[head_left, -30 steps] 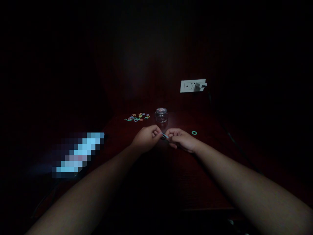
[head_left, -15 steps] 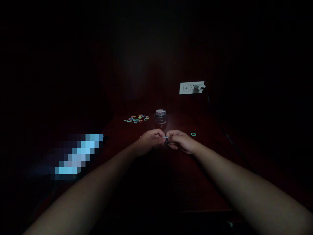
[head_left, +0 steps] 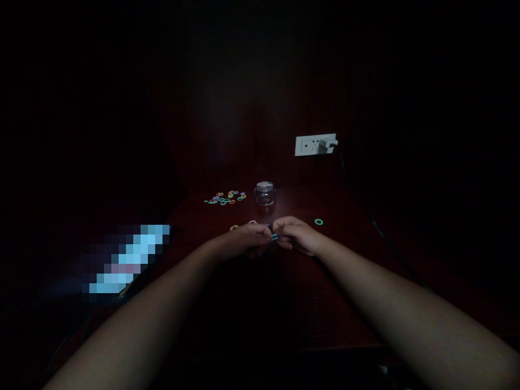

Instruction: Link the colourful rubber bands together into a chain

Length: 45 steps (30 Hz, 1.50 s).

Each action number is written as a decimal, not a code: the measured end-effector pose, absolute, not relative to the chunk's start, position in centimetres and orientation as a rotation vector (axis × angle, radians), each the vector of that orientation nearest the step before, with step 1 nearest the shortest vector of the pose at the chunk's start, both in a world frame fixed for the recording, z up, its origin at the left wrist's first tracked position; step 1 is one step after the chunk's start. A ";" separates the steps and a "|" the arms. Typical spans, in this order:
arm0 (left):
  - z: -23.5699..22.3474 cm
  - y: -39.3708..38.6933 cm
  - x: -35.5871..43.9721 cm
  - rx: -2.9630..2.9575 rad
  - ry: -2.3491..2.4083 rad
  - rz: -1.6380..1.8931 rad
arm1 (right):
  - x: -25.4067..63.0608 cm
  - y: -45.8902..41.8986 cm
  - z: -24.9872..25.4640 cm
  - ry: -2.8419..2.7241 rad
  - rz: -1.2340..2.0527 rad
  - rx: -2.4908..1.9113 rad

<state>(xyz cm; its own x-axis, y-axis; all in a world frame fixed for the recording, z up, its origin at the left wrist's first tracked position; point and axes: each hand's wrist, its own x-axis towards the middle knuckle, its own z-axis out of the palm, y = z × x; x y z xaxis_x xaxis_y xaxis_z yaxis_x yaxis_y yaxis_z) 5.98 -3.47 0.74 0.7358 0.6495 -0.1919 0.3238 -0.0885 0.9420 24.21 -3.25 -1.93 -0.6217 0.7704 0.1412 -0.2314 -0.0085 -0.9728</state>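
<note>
My left hand (head_left: 246, 239) and my right hand (head_left: 299, 236) meet over the middle of the table, fingertips almost touching. Between them a small light blue hair tie (head_left: 274, 237) is pinched from both sides, its two strands showing in the narrow gap. Just beyond my left hand lie a yellow hair tie (head_left: 234, 228) and a pink hair tie (head_left: 252, 222), both partly covered by it. A green hair tie (head_left: 319, 222) rests flat to the right of my right hand. Behind the hands stands a clear lidded jar (head_left: 265, 196).
A loose group of coloured hair ties (head_left: 226, 200) lies left of the jar. A bright, blurred-out screen (head_left: 130, 260) sits at the left. On the back wall is a socket plate (head_left: 304, 145) with a plug in it. A cable (head_left: 382, 232) runs along the right; surroundings are dark.
My left hand has lowered and turned, uncovering the yellow and pink hair ties behind it. The light blue hair tie stays between both hands, now with two strands nearly level. The view shifted slightly.
</note>
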 end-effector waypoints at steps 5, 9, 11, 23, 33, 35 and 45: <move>0.2 -2.8 5.7 1.746 0.780 0.415 | 24.1 -3.1 -2.0 -1.547 1.729 -0.585; -0.1 -2.7 5.8 1.752 0.809 0.430 | 24.2 -3.0 -2.2 -1.522 1.718 -0.588; -0.1 -2.8 5.8 1.754 0.801 0.422 | 24.2 -3.0 -2.2 -1.541 1.719 -0.593; 1.2 -5.4 7.1 1.756 0.796 0.216 | 24.2 -3.0 -2.1 -1.704 1.606 -0.738; 0.4 -4.1 6.3 1.577 0.817 0.155 | 24.3 -2.8 -2.3 -1.675 1.701 -0.659; 0.4 -4.1 6.4 1.559 0.814 0.145 | 24.4 -2.8 -2.3 -1.687 1.716 -0.664; 0.4 -3.9 6.4 1.508 0.798 0.183 | 24.4 -2.9 -2.2 -1.703 1.704 -0.708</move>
<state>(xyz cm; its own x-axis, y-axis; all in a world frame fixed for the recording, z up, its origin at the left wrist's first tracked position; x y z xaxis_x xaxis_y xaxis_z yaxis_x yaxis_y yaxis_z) 6.42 -3.86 0.38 0.7393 0.5734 -0.3530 0.3625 0.1028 0.9263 24.37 -2.89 -2.20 -0.6636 0.7461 0.0540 -0.0545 0.0238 -0.9982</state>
